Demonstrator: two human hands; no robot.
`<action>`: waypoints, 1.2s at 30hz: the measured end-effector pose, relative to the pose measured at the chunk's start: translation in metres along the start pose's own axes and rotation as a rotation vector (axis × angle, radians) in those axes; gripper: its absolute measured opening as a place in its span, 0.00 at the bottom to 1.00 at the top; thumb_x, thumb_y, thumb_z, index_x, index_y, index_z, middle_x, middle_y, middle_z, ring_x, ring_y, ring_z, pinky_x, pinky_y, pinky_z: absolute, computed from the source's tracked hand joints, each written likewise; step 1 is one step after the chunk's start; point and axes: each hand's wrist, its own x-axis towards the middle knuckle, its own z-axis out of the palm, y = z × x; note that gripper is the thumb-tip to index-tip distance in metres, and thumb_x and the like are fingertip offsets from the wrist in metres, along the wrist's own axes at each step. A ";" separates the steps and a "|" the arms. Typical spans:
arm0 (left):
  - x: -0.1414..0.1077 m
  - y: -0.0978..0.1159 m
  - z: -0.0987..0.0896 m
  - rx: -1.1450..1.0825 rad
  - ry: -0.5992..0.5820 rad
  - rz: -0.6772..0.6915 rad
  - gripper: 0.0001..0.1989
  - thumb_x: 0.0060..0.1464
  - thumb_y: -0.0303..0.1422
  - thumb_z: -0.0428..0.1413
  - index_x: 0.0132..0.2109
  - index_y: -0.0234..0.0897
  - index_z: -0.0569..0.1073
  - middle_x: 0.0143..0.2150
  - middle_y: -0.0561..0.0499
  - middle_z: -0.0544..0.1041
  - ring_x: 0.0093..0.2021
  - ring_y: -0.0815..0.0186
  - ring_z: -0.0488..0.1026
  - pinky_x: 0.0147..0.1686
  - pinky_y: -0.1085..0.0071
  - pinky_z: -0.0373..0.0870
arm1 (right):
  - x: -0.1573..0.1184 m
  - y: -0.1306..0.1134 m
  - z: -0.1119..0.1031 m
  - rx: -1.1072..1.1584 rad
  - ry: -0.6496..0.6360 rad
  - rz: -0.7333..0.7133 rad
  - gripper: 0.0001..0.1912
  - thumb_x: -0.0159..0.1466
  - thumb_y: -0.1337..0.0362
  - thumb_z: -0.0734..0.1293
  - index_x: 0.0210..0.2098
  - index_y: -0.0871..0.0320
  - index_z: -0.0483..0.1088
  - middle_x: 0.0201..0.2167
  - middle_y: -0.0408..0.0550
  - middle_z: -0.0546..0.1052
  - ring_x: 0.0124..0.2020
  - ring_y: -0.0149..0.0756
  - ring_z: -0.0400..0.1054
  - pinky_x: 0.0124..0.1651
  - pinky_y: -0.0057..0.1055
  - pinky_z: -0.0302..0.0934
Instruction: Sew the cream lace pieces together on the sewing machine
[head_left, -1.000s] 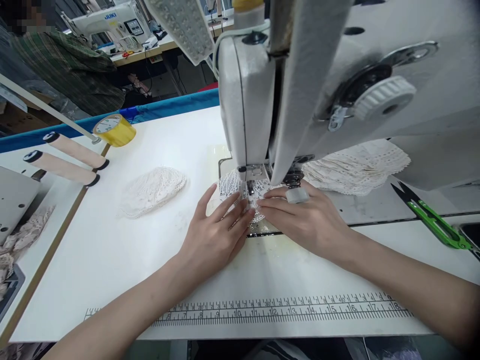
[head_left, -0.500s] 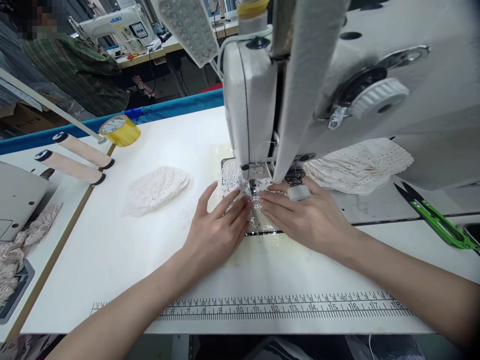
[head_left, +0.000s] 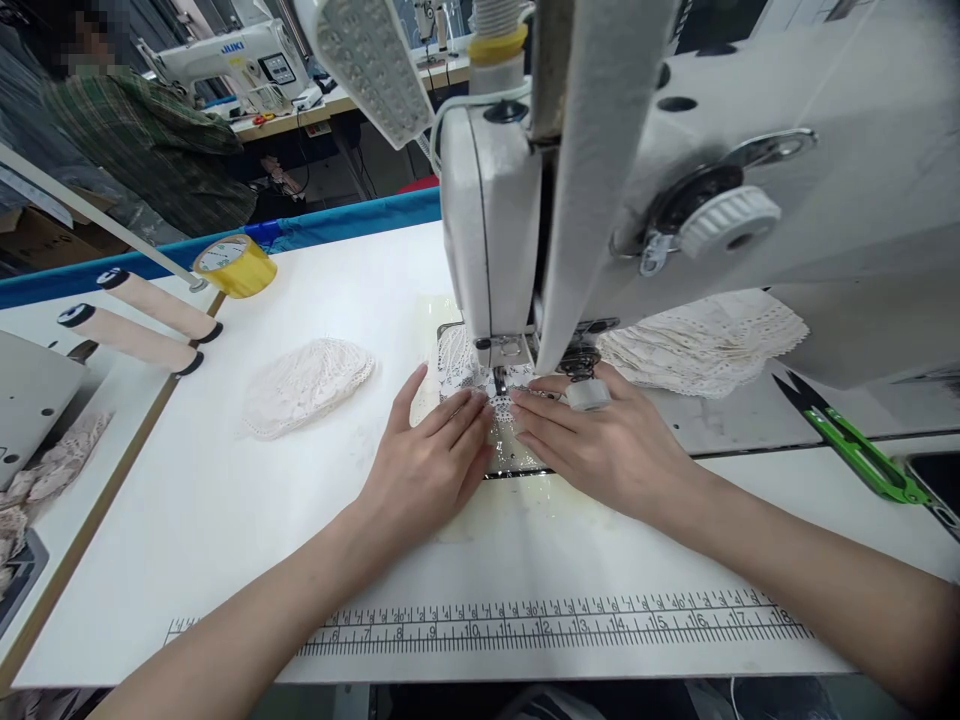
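Note:
White lace fabric (head_left: 459, 362) lies under the needle area of a white sewing machine (head_left: 499, 220). My left hand (head_left: 431, 455) rests flat at the left of the presser foot (head_left: 500, 380), fingertips on the lace, thumb spread away. From the right, my right hand (head_left: 600, 440) lies with its fingers stretched over the lace edge, partly behind a round white knob (head_left: 588, 394). One lace piece (head_left: 309, 388) lies on the table to the left. A stack of lace pieces (head_left: 705, 340) sits behind my right hand, under the machine arm.
Green thread snips (head_left: 862, 455) lie at the right. Yellow tape (head_left: 236, 266) and two thread cones (head_left: 131, 338) stand at the left. A printed ruler (head_left: 525, 625) runs along the front edge. A person in a plaid shirt (head_left: 150, 140) is beyond the blue border.
The camera view has shifted slightly. My left fingers have drawn a little closer together; both hands stay beside the presser foot on the lace.

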 end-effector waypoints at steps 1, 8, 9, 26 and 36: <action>0.000 0.000 0.001 -0.002 0.002 -0.001 0.13 0.62 0.28 0.52 0.52 0.35 0.74 0.51 0.44 0.79 0.53 0.59 0.76 0.66 0.43 0.51 | 0.000 0.000 0.000 -0.002 -0.004 -0.001 0.12 0.70 0.65 0.61 0.41 0.56 0.77 0.38 0.44 0.82 0.40 0.40 0.73 0.61 0.49 0.55; 0.003 -0.003 0.004 -0.004 0.025 -0.011 0.13 0.62 0.29 0.52 0.51 0.32 0.75 0.50 0.43 0.79 0.52 0.58 0.77 0.67 0.42 0.50 | 0.001 0.000 0.003 -0.018 -0.006 0.001 0.11 0.70 0.65 0.61 0.41 0.57 0.77 0.37 0.45 0.82 0.41 0.41 0.73 0.62 0.49 0.53; 0.003 -0.004 0.005 -0.005 0.023 -0.015 0.13 0.62 0.29 0.51 0.51 0.32 0.75 0.50 0.43 0.79 0.52 0.58 0.77 0.67 0.41 0.50 | 0.001 0.001 0.003 -0.017 -0.013 0.004 0.12 0.70 0.65 0.61 0.42 0.56 0.77 0.36 0.45 0.82 0.41 0.41 0.73 0.62 0.49 0.54; 0.004 -0.007 0.008 -0.024 -0.018 -0.040 0.15 0.63 0.31 0.51 0.53 0.31 0.74 0.52 0.41 0.78 0.54 0.55 0.75 0.67 0.39 0.48 | 0.005 0.002 0.002 -0.097 -0.027 -0.001 0.18 0.71 0.62 0.59 0.36 0.58 0.79 0.33 0.47 0.82 0.40 0.38 0.71 0.67 0.46 0.45; 0.006 -0.017 0.006 -0.010 -0.054 -0.105 0.16 0.64 0.35 0.51 0.56 0.35 0.70 0.56 0.43 0.75 0.57 0.57 0.72 0.65 0.48 0.55 | 0.005 0.002 0.002 -0.074 -0.040 0.012 0.15 0.70 0.63 0.60 0.38 0.57 0.78 0.34 0.47 0.81 0.39 0.41 0.72 0.62 0.50 0.53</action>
